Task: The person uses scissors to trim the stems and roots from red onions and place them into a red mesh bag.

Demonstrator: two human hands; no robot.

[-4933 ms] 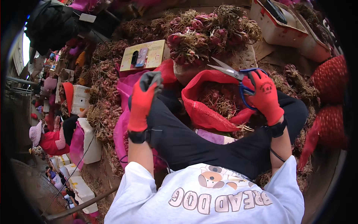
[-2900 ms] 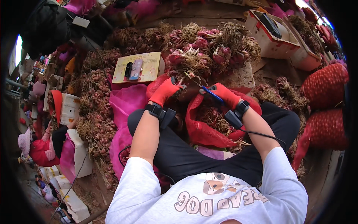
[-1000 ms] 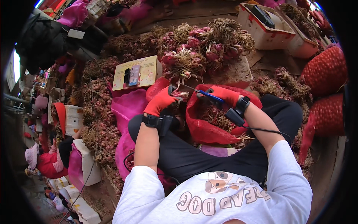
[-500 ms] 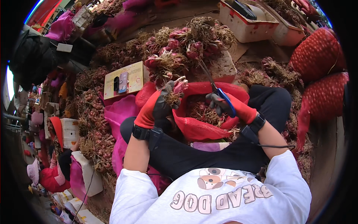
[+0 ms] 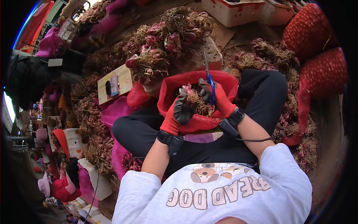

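My left hand (image 5: 182,110), in a red glove with a dark grey palm, is closed on a small bunch of shallots (image 5: 194,98) over the open mouth of a red mesh bag (image 5: 166,89). Dry roots and a pinkish white end stick out beside its fingers. In my right hand (image 5: 210,93), gloved alike, is a pair of scissors (image 5: 207,65) with blue handles, its long metal blades pointing away from me. The right fingers are close to the bunch; whether they touch it I cannot make out. Trimmed roots partly fill the bag between my crossed legs.
Bundled shallots (image 5: 171,39) are heaped on a pale block (image 5: 209,56) ahead. Left stands a yellowish box (image 5: 125,76) carrying a phone (image 5: 113,86). Full red mesh sacks (image 5: 322,72) stand at right, foam boxes (image 5: 238,13) at the back. People sit far left.
Both hands have come closer together over the bag, the left moving right with the bunch, the right moving left with the scissors. The view has shifted slightly.
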